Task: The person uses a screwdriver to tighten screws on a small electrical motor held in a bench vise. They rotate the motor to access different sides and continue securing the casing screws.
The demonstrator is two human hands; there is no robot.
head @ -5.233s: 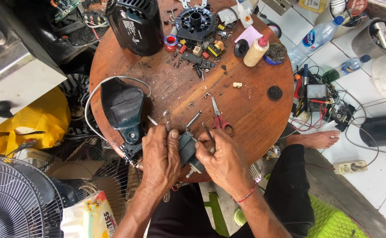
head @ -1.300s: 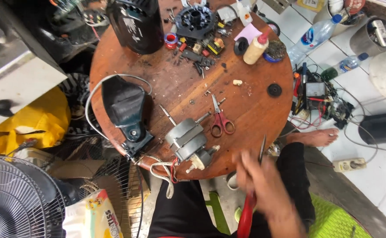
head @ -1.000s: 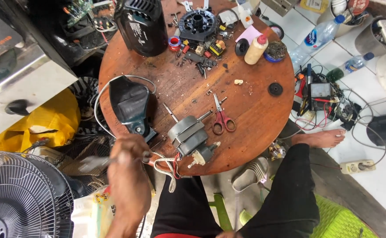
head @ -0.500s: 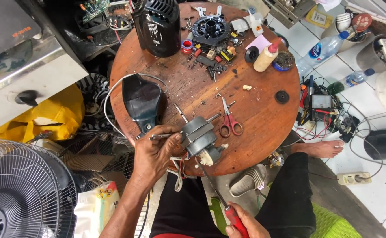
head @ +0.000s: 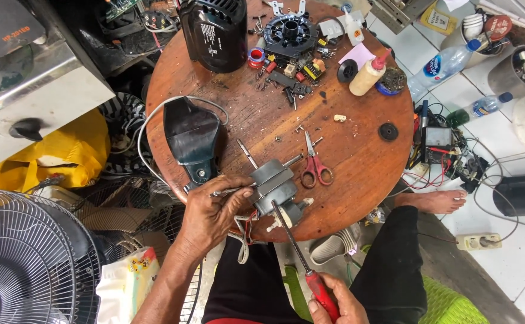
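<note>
From the far left, I see a wire fan guard (head: 25,258) on the floor, then the round wooden desk (head: 358,174). My left hand (head: 211,216) rests at the desk's near edge, its fingers (head: 238,195) closed around a thin metal rod and pressing beside the grey fan motor (head: 274,183), which sits near that edge, just right of the black fan base (head: 193,141). Red-handled scissors (head: 315,165) lie just right of the motor. My right hand (head: 334,303), below the desk, grips a red-handled screwdriver (head: 301,252), fingers wrapped shut on the handle, tip touching the motor's lower end. I judge the tip needs to seat squarely while the left hand steadies the motor, since it sits close to the drop. Open room lies on the bare wood right of the scissors; the far side is crowded with small parts.
</note>
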